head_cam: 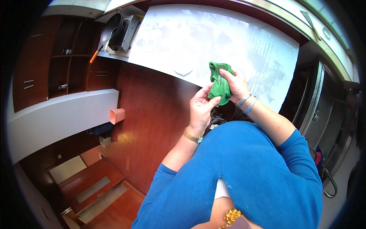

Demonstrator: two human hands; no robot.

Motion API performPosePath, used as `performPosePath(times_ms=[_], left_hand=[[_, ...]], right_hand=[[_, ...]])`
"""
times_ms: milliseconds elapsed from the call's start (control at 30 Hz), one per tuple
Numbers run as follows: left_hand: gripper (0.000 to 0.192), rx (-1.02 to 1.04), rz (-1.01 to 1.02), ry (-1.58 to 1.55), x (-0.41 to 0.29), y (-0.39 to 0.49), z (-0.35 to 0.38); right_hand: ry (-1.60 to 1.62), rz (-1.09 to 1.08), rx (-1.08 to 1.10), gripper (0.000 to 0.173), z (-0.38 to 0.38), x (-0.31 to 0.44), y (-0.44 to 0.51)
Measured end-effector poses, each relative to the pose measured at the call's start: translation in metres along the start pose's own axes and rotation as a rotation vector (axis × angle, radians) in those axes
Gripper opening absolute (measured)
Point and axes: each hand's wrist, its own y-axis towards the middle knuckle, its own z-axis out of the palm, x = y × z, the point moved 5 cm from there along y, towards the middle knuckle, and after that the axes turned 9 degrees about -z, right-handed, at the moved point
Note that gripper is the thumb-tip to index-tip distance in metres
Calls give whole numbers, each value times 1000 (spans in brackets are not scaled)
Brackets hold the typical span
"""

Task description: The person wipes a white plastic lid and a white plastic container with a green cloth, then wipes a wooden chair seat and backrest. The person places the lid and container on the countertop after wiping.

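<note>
A green cloth (pixel 222 89) is bunched between my two hands, above the near edge of a white tabletop (pixel 177 31). My left hand (pixel 202 104) pinches its lower edge between thumb and fingers. Higher up on the right, my right hand (pixel 236 83) grips the cloth, with the thumb pressing on a small, pale, shiny object (pixel 220 68) that the folds partly cover; its kind cannot be told. To the left, near the table's edge, lies a round white lid or dish (pixel 183 70), washed out by glare.
A wok (pixel 110 28) with an orange-tipped handle rests by a portable gas stove (pixel 125 34) at the table's left. A knife or spatula (pixel 313 27) lies on the far right ledge. A pink bin (pixel 117 116) stands on the reddish floor (pixel 148 126). Metal sinks (pixel 317 114) are at right.
</note>
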Motion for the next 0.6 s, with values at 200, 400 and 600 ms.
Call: performPosePath(times_ms=[200, 400, 600], left_hand=[[43, -105, -48, 54, -11, -1, -7], [26, -344, 570, 1152, -60, -14, 11], [25, -274, 292, 1073, -30, 1, 13]], right_hand=[[-32, -104, -2, 29, 0, 5, 2], [-202, -162, -1, 27, -1, 9, 1], [-219, -161, 59, 28, 8, 8, -7]])
